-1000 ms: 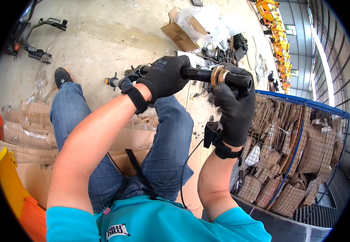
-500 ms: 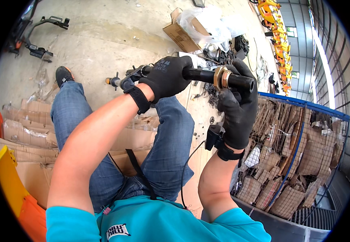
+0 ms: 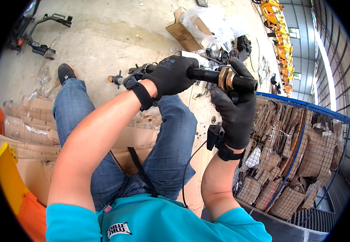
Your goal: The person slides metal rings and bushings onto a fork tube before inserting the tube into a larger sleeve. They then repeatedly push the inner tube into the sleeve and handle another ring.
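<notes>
1. We judge the brass nut [image 3: 225, 79] could slip off the rod's [image 3: 207, 75] open end and drop to the floor [image 3: 102, 36], if our right hand [image 3: 234, 115] loosens.
2. Our left hand [image 3: 171, 76], fingers clamped, holds the rod above our knees; right fingers [image 3: 239, 66] curl around the nut.

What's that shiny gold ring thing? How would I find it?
Look at the two black-gloved hands held up over the blue jeans. Between them runs a black rod, and near its right end, against the right hand, sits the brass ring. It is the only golden part there.
</notes>
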A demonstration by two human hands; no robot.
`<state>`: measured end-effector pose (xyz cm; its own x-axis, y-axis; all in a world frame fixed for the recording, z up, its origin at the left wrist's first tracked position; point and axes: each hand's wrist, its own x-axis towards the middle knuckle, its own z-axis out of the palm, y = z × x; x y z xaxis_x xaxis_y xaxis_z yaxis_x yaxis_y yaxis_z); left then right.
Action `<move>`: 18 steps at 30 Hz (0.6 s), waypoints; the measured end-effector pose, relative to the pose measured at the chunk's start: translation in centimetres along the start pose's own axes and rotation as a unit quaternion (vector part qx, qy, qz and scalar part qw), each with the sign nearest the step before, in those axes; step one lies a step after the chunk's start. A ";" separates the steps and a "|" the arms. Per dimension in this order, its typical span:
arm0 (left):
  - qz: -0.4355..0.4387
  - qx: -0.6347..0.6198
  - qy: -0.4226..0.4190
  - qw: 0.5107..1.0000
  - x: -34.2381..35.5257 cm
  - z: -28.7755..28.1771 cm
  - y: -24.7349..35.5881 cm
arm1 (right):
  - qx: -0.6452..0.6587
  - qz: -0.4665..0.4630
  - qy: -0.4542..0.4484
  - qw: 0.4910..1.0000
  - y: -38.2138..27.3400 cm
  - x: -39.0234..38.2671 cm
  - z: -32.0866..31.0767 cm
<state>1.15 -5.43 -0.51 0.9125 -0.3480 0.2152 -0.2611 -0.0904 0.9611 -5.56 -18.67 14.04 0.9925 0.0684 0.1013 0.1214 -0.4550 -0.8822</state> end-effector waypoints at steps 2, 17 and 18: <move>-0.010 -0.022 -0.054 0.998 0.1 -0.7 0.1 | -0.012 -0.001 0.001 1.000 0.3 0.2 -0.1; -0.101 -0.445 0.091 0.885 0.7 -5.7 -2.7 | -0.021 -0.030 -0.005 0.999 0.0 0.6 0.6; -0.105 -0.426 0.114 0.891 0.5 -6.4 -2.7 | -0.021 -0.026 0.001 0.999 0.0 0.7 0.7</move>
<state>4.28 0.60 -1.86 0.9785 -0.2003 -0.0484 0.1687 0.6439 0.7462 -4.90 -18.00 13.78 0.9848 0.0906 0.1480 0.1734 -0.4879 -0.8555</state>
